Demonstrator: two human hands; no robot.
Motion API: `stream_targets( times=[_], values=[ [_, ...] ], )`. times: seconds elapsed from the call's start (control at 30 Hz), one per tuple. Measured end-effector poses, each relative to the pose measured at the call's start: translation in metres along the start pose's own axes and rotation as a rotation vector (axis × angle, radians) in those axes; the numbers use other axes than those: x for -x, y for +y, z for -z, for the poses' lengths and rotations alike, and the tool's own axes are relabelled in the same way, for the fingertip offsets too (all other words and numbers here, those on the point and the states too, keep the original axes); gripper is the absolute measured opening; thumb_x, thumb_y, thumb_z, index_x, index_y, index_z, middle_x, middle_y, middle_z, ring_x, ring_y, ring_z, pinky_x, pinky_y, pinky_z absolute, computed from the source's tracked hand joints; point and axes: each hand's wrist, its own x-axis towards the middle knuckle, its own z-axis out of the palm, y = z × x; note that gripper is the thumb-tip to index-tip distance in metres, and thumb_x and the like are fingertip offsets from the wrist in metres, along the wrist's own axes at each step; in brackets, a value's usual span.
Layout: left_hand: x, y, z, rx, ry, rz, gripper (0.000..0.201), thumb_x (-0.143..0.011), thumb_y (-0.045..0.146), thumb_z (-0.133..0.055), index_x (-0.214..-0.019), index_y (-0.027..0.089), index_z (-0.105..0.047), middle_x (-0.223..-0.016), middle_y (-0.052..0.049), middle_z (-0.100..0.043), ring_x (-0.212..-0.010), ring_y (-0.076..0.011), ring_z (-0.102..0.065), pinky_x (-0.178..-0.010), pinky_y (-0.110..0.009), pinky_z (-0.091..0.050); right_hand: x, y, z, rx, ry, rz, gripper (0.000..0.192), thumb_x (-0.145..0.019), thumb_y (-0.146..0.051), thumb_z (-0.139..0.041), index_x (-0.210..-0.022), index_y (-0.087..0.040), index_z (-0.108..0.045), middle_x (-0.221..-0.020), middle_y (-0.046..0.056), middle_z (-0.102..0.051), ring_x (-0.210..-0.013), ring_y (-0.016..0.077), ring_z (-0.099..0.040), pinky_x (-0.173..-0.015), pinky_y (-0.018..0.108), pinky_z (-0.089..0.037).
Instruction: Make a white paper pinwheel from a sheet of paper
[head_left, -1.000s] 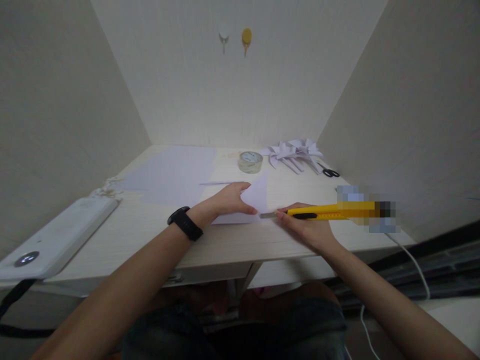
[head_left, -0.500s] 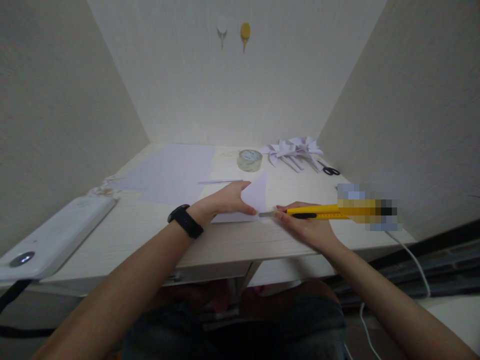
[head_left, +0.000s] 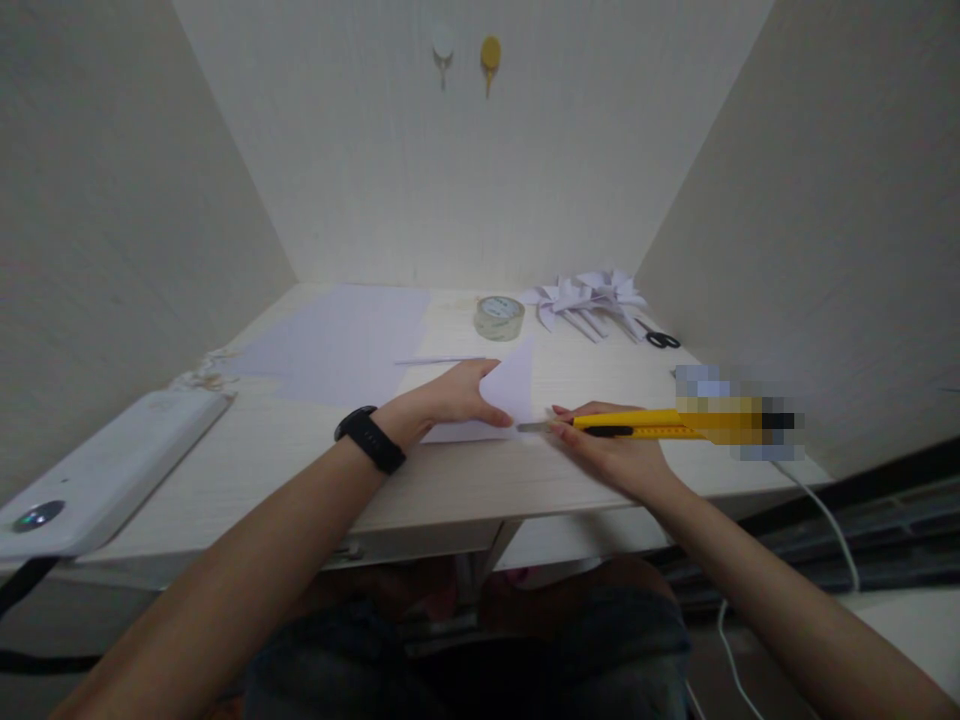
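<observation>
**Knife Blade Meets Folded Paper on Pale Desk**

Pale wooden desk fills an alcove of cream walls. At its left edge lies a white device; a large lilac sheet spreads behind. Folded paper shapes sit at the back right, with a tape roll and scissors near them. The left hand pinches a folded paper, lifting one flap. The right hand has its fingers wrapped around a yellow utility knife, blade tip touching the paper's lower right edge.
</observation>
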Motion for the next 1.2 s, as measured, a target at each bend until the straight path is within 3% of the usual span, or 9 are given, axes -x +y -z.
stream_targets(
  times=[0.73, 0.97, 1.2],
  values=[
    [0.0008, 0.0008, 0.0014, 0.081, 0.004, 0.033, 0.066, -0.054, 0.027, -0.083, -0.115, 0.012, -0.064, -0.115, -0.010, -0.070, -0.099, -0.0271, -0.063, -0.086, -0.038, -0.048, -0.0002, 0.0014, 0.0007, 0.015, -0.004, 0.017, 0.022, -0.076, -0.045, -0.068, -0.073, -0.024, -0.074, -0.086, 0.008, -0.077, -0.088, 0.0324, -0.073, -0.086, 0.047, -0.059],
    [-0.0012, -0.0015, 0.0022, -0.005, 0.010, 0.034, 0.064, -0.053, 0.030, -0.083, -0.112, 0.012, -0.065, -0.110, -0.010, -0.071, -0.097, -0.0278, -0.063, -0.084, -0.037, -0.047, -0.0011, -0.0054, 0.0005, -0.003, -0.020, 0.001, 0.023, -0.076, -0.045, -0.066, -0.074, -0.023, -0.072, -0.086, 0.008, -0.077, -0.086, 0.0297, -0.072, -0.086, 0.044, -0.058],
    [-0.0008, -0.0020, 0.0025, 0.004, 0.016, 0.025, 0.061, -0.055, 0.030, -0.083, -0.111, 0.013, -0.066, -0.110, -0.010, -0.071, -0.096, -0.0267, -0.063, -0.083, -0.036, -0.048, -0.0008, -0.0066, -0.0072, 0.009, 0.053, -0.034, 0.023, -0.076, -0.046, -0.067, -0.070, -0.024, -0.071, -0.080, 0.005, -0.076, -0.082, 0.0286, -0.072, -0.083, 0.045, -0.059]
  ],
)
